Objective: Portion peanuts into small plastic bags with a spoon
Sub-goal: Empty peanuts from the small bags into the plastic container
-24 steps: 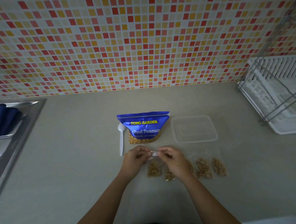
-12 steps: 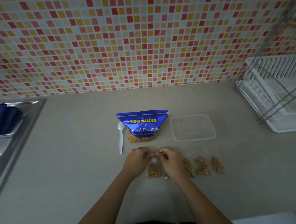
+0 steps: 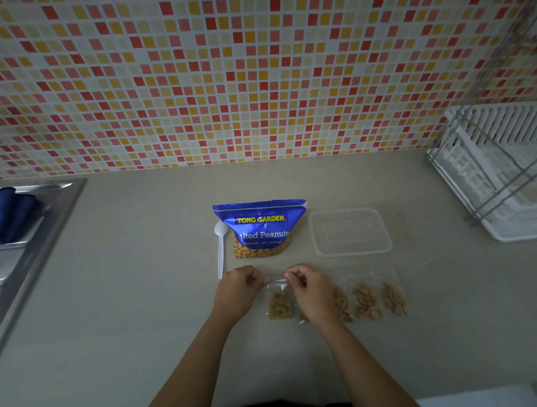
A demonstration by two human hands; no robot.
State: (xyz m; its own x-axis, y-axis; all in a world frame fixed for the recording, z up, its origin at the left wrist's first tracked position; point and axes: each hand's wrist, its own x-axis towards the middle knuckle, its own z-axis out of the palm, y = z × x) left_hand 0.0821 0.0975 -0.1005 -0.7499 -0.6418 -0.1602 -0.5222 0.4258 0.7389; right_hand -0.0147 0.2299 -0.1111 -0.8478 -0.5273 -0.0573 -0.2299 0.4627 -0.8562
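Note:
A small clear plastic bag [image 3: 279, 302] with peanuts at its bottom lies on the counter in front of me. My left hand [image 3: 239, 290] pinches the left end of its top strip and my right hand [image 3: 309, 290] pinches the right end. To the right lie several more small bags of peanuts [image 3: 368, 300] in a row; one is partly hidden under my right hand. Behind my hands stands the blue peanut pack [image 3: 260, 227]. A white plastic spoon [image 3: 221, 247] lies on the counter along the pack's left side, untouched.
A clear empty plastic container [image 3: 349, 231] sits right of the peanut pack. A white dish rack [image 3: 505, 172] stands at the right edge. A steel sink [image 3: 29, 234] with a blue cloth [image 3: 3, 214] is at the left. The tiled wall rises behind.
My two hands drew close together on the bag's top half a second ago and have now spread apart along the strip. The view has shifted slightly.

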